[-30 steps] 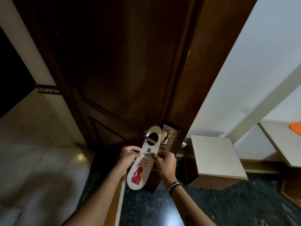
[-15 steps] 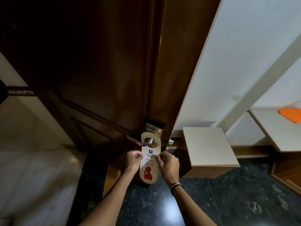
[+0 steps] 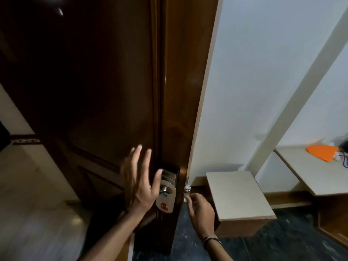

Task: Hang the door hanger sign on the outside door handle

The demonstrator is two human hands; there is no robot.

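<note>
Head view gives me the door hanger sign point(image 3: 165, 199) hanging on the door handle point(image 3: 163, 189) of the dark wooden door point(image 3: 105, 91). My left hand point(image 3: 140, 182) is spread wide just beside the sign, gripping nothing. My right hand point(image 3: 200, 209) is loosely curled beyond the door's edge, also empty.

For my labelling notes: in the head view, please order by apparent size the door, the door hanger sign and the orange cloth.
1. door
2. orange cloth, farther away, so unsure against the sign
3. door hanger sign, partly hidden
</note>
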